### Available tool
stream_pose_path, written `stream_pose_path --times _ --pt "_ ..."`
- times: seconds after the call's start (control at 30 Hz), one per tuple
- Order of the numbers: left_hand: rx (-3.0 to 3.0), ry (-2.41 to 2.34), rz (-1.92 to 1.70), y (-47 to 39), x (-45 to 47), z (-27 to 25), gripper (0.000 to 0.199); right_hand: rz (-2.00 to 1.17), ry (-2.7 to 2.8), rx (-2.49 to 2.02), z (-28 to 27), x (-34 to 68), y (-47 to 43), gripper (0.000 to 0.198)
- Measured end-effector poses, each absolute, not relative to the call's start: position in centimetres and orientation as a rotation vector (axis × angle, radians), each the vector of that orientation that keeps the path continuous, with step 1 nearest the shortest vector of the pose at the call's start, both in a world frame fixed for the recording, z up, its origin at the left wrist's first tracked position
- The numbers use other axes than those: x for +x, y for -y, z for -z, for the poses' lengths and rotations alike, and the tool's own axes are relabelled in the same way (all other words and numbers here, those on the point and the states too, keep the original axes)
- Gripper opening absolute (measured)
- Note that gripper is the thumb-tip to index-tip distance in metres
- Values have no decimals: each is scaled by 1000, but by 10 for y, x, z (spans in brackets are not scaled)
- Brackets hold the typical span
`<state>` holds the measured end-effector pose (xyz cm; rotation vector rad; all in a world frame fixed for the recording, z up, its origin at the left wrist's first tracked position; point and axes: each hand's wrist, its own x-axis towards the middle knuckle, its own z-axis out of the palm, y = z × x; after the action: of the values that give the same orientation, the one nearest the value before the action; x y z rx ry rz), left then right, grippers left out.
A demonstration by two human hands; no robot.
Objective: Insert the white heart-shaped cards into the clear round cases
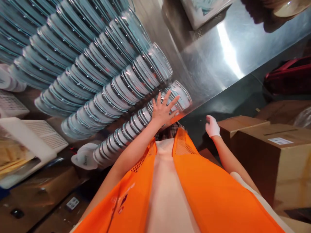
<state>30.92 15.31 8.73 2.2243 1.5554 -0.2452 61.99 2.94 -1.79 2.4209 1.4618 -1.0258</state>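
Note:
My left hand (164,109) is bare and lies with its fingers spread over the upper end of the nearest stack of nested round tubs (126,132). These tubs look pale, with shiny, clear rims. Longer stacks of the same kind of tubs (116,87) lie in slanting rows alongside it. My right hand (213,126), in a white glove, hangs away from the table beside some boxes. Its fingers look curled in and nothing shows in them, though part of them is hidden.
A shiny steel table (206,64) runs under the stacks. On it, a white bin (194,19) stands at the top. White plastic baskets (46,136) are at the left. Cardboard boxes (257,161) stand at my right, with a dark red object (289,76) beyond them.

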Motion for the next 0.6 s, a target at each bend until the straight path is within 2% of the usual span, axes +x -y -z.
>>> stream_pose_path --times 0.07,0.17,0.3,0.47,0.6 --pt "2219 -1551 240 -153 309 -87 72 1032 -1475 2352 22 626 -22 60" --pt "2218 -1556 230 -153 309 -87 74 1081 -1385 2374 15 635 -32 45" --pt "2226 -1559 226 -152 310 -86 72 753 -1870 2467 -18 621 -79 53" --pt "2249 -1556 245 -153 312 -87 74 726 -2636 1806 -69 541 -192 45" --pt "2249 -1542 249 -156 315 -85 75 657 -2571 1260 -96 489 -278 35"
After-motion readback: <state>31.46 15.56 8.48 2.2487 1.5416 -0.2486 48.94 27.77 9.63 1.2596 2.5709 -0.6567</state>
